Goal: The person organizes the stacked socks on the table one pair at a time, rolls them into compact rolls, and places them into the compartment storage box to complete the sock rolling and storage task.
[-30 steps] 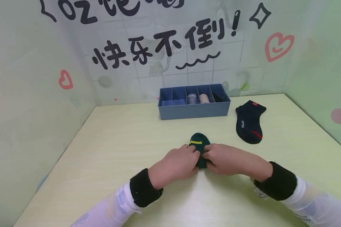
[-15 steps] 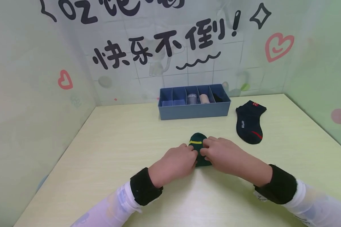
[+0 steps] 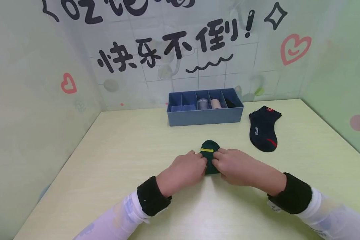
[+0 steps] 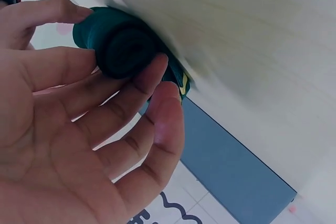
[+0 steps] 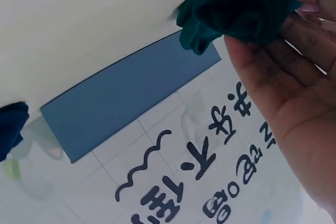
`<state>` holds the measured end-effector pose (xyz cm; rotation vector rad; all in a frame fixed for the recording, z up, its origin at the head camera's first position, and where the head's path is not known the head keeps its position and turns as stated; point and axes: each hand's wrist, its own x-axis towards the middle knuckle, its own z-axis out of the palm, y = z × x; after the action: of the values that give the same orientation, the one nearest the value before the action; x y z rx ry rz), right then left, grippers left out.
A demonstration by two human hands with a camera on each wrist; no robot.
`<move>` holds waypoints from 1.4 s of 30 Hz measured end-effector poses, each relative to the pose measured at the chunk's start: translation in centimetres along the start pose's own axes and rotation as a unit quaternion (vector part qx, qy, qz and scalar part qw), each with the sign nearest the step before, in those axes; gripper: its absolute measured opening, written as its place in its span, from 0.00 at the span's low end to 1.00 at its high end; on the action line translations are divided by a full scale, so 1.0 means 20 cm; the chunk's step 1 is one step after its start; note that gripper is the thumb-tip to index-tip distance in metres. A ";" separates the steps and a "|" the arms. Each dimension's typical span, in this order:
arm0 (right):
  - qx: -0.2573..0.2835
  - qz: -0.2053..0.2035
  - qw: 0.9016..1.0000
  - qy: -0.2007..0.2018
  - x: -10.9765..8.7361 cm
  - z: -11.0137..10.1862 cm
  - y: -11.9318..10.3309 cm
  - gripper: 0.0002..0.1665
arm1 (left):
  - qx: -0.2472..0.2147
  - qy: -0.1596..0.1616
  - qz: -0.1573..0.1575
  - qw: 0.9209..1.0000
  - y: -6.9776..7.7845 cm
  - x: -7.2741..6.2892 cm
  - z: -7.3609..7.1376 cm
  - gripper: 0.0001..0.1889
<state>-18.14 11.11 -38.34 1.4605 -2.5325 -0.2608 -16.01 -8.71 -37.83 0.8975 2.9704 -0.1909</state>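
A dark green sock [image 3: 210, 165] with a yellow stripe near its toe lies on the table between both hands, its near part rolled up. My left hand [image 3: 190, 168] pinches the roll's left end; in the left wrist view the rolled sock [image 4: 126, 51] shows its coiled end between thumb and fingers. My right hand [image 3: 238, 167] holds the other end. In the right wrist view that end of the green sock [image 5: 239, 14] looks looser and bunched, with the thumb on one side and fingers beneath. The fingertips partly cover the sock in the head view.
A blue divided box [image 3: 204, 118] stands at the back; its compartments include a grey rolled sock [image 3: 202, 104], a pale pink roll [image 3: 215, 104] and something black [image 3: 229, 103]. A flat navy sock [image 3: 262, 130] with red marks lies to the right. Walls border the table.
The roll's near edge has moved slightly forward, so the green sock looks shorter. My right hand shifted forward along it, then back a little; my left hand stayed almost in place.
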 end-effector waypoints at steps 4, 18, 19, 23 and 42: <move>0.087 0.028 0.995 -0.026 0.00 0.01 0.03 0.10 | -0.017 -0.008 -0.006 1.000 0.00 0.01 -0.01 0.11; 0.297 0.067 0.949 -0.077 0.00 -0.03 0.11 0.12 | 0.054 -0.013 0.062 0.997 0.04 -0.02 0.00 0.25; 0.303 0.066 0.948 -0.079 -0.01 -0.03 0.12 0.12 | 0.049 -0.016 0.061 0.997 0.04 -0.02 0.00 0.24; 0.306 0.053 0.947 -0.078 -0.01 -0.03 0.13 0.11 | 0.050 -0.021 0.059 0.997 0.04 -0.01 0.01 0.23; 0.266 0.115 0.955 -0.068 0.01 -0.04 0.09 0.10 | 0.079 0.025 0.050 0.995 -0.01 0.00 0.03 0.17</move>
<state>-19.54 11.87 -37.17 1.3108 -3.0058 0.4041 -16.14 -8.86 -38.34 1.0800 2.9799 -0.4108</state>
